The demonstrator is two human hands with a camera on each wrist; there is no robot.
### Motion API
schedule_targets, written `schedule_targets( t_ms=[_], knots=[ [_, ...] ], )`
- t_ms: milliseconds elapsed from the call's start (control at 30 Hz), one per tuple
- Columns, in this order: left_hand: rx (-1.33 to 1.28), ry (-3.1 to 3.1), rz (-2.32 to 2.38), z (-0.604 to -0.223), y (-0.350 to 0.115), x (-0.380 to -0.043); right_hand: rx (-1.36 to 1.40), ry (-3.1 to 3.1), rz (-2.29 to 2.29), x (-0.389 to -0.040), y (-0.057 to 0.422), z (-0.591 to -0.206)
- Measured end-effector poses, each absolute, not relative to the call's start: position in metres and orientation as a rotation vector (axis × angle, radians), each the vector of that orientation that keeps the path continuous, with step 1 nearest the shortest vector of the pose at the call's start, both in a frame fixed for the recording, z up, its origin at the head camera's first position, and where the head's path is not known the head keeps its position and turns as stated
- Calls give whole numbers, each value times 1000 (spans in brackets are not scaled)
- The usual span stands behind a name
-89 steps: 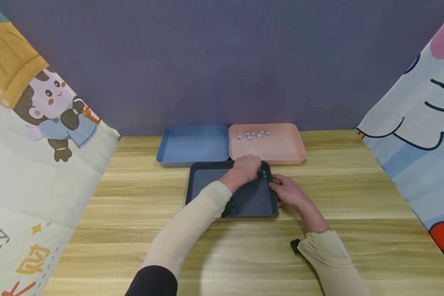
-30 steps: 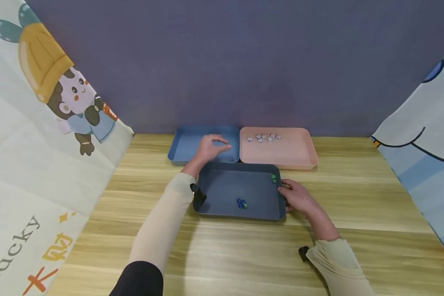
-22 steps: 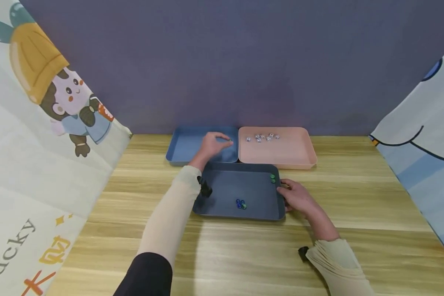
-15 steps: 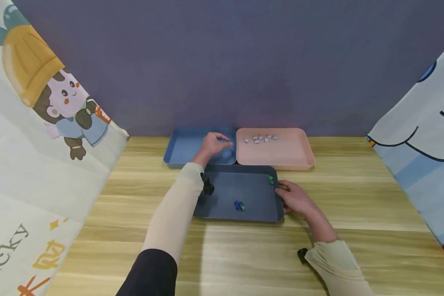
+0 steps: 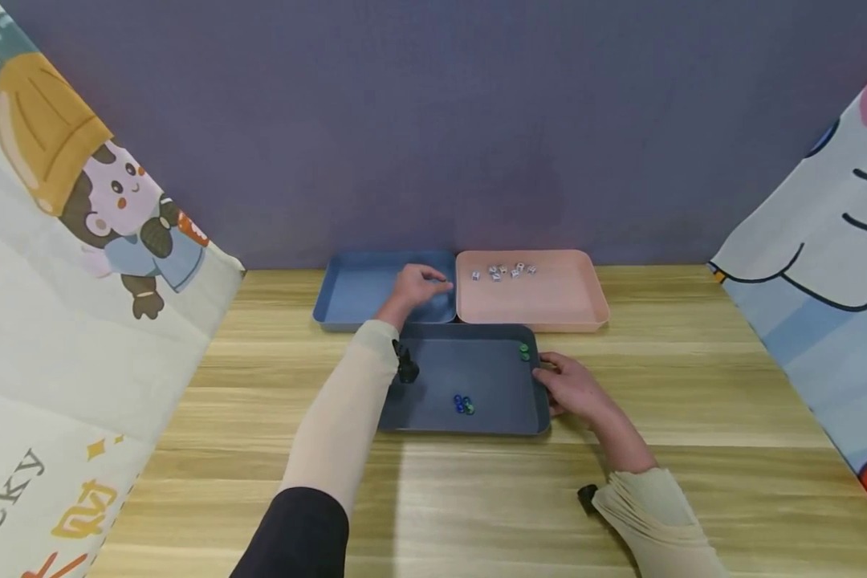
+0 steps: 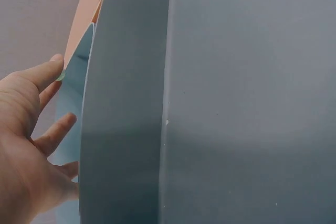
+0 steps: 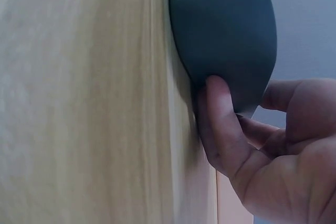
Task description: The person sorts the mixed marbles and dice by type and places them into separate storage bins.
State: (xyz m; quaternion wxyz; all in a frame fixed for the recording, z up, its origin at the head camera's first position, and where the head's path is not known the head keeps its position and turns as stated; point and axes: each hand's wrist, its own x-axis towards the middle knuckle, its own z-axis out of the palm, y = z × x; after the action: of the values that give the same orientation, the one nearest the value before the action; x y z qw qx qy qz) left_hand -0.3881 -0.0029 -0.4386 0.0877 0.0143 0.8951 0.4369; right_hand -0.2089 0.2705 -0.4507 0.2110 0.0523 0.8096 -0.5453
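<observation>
My left hand (image 5: 413, 287) hovers over the right part of the blue tray (image 5: 350, 289). In the left wrist view, its thumb and a finger pinch a small pale green glass marble (image 6: 61, 75); the other fingers are spread. My right hand (image 5: 572, 388) grips the right edge of the dark grey tray (image 5: 487, 373), with fingertips against the outer wall in the right wrist view. Inside that tray, two green marbles (image 5: 524, 352) lie by the right wall. A cluster of several blue and green marbles (image 5: 464, 405) sits near its front side. My left forearm hides the tray's left end.
The pink tray (image 5: 549, 301), with several white dice (image 5: 496, 277) towards its back, stands right of the blue one. Both back trays stand near the dark wall (image 5: 433, 128), just behind the grey tray. Printed cloths hang left and right of the wooden table (image 5: 694, 385).
My left hand has moved from the grey tray's back right corner to above the blue tray, pinching a marble, and has lowered slightly there. My right hand stays on the grey tray's edge.
</observation>
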Motion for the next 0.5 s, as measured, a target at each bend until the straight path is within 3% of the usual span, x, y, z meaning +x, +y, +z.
schedule_targets(
  t_ms=[500],
  knots=[
    [109,2667,1293,-430,-5,-382,142,2241,-1521,-206,267,-446]
  ],
)
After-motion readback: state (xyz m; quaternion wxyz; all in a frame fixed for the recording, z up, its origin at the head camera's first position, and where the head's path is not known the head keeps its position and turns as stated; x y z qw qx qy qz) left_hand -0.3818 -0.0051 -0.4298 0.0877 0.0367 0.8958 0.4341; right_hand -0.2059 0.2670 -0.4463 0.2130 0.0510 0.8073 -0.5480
